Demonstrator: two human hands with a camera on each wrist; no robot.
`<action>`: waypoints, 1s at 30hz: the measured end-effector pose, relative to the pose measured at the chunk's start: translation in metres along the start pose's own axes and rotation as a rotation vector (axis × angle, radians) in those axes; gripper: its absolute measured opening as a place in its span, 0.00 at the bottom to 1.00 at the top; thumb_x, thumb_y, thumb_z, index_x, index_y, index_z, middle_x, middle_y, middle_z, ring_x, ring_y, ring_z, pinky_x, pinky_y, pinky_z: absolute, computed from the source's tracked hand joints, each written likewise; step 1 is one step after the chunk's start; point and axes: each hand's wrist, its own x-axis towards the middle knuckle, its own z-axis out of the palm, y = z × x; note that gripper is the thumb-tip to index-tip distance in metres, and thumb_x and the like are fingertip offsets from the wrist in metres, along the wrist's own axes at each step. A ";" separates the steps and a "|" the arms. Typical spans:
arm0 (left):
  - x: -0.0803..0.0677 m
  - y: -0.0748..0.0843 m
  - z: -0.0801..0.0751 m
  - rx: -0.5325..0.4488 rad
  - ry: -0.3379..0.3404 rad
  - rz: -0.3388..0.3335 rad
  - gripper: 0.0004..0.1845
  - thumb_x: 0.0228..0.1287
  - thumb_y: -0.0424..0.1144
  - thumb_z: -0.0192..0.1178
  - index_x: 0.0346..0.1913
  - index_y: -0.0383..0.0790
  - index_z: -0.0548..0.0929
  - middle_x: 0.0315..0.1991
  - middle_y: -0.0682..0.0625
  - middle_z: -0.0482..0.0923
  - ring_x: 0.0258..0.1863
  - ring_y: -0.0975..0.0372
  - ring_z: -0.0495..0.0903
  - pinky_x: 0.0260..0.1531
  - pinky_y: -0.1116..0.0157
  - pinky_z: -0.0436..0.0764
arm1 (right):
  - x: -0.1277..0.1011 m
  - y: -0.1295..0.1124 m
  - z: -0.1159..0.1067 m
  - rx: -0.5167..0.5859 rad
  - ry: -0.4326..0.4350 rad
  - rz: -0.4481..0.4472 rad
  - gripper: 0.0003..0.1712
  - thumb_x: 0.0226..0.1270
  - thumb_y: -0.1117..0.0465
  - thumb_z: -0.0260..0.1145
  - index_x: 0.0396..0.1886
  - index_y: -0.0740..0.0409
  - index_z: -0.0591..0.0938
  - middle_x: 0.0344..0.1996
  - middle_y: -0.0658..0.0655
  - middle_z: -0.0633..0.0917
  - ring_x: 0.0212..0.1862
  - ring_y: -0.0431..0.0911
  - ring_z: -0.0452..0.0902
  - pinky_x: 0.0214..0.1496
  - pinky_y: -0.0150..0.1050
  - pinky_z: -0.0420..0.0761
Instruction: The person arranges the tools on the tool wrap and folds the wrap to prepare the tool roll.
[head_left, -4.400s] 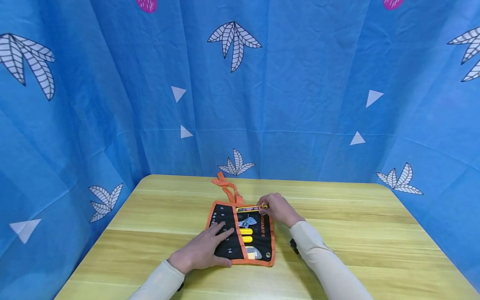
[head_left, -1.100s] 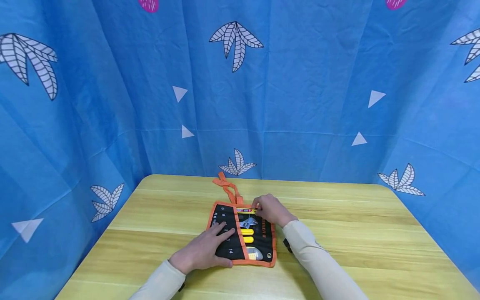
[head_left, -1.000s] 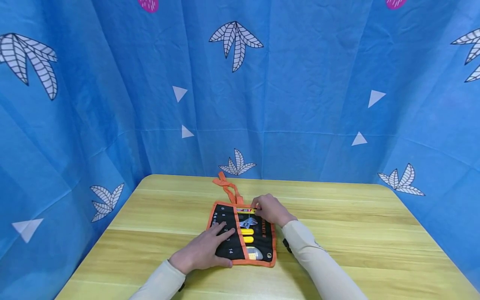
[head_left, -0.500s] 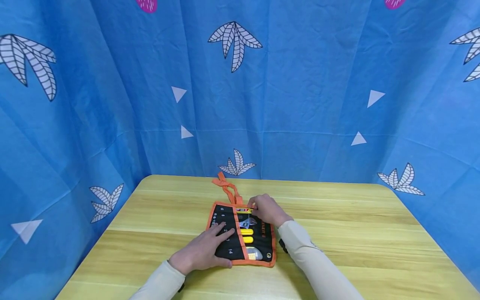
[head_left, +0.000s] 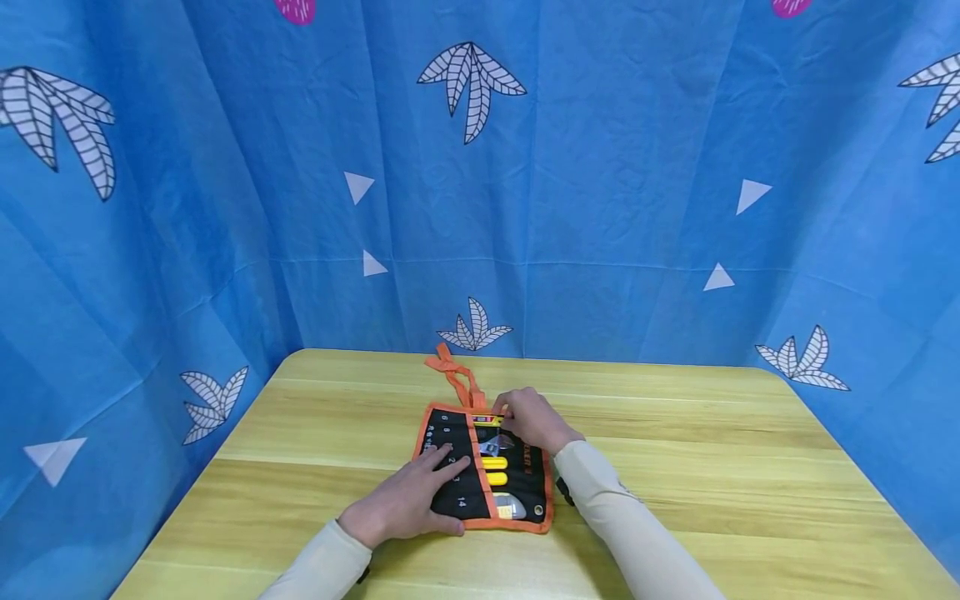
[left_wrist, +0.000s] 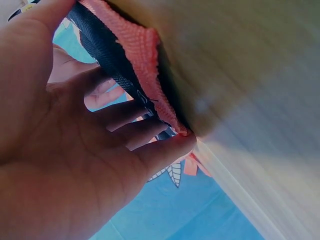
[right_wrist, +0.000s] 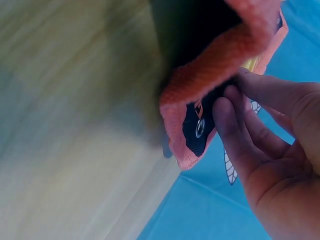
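Note:
A black tool pouch with orange trim (head_left: pixel 452 506) lies spread on the table. My left hand (head_left: pixel 411 493) rests on its numbered pocket side, fingers spread; the left wrist view shows the fingers reaching over the orange edge (left_wrist: pixel 150 65). At the pouch's far end, my right hand (head_left: pixel 531 417) pinches a slim yellow tool with a red-printed label (head_left: pixel 482 420), partly inside the far pocket. Its outer end is hidden by the fingers. Beside it, a silver adjustable wrench (head_left: pixel 491 447), two yellow handles (head_left: pixel 495 463) and a grey-and-yellow rounded tool (head_left: pixel 511 506) stick out of other pockets.
An orange tie strap (head_left: pixel 456 379) trails from the pouch toward the table's far edge. The wooden table (head_left: pixel 675 467) extends on both sides. A blue patterned curtain (head_left: pixel 615 208) hangs behind it and along both sides.
My right hand has moved left with the yellow tool, which now sits deeper in its pocket with less of it showing. The left hand stays in place on the pouch.

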 end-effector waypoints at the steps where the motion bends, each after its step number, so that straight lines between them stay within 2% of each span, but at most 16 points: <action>1: 0.000 0.000 0.000 0.000 0.001 0.001 0.49 0.56 0.66 0.71 0.78 0.53 0.66 0.80 0.41 0.56 0.78 0.41 0.56 0.72 0.40 0.65 | 0.000 0.001 0.000 0.004 0.000 0.004 0.09 0.66 0.71 0.71 0.43 0.56 0.88 0.36 0.57 0.89 0.36 0.47 0.85 0.43 0.44 0.88; 16: -0.001 0.001 -0.001 -0.016 -0.001 0.010 0.49 0.56 0.65 0.71 0.78 0.52 0.66 0.80 0.40 0.55 0.79 0.41 0.56 0.71 0.39 0.64 | 0.000 0.001 -0.001 0.028 -0.014 0.001 0.10 0.67 0.73 0.69 0.44 0.58 0.89 0.40 0.58 0.89 0.38 0.49 0.85 0.45 0.46 0.87; 30: -0.001 0.000 0.001 -0.004 -0.002 -0.001 0.49 0.56 0.65 0.71 0.78 0.53 0.67 0.80 0.40 0.56 0.78 0.41 0.56 0.72 0.40 0.65 | 0.002 -0.007 0.001 0.030 -0.031 0.023 0.11 0.67 0.73 0.69 0.46 0.58 0.89 0.41 0.58 0.89 0.36 0.47 0.82 0.49 0.46 0.88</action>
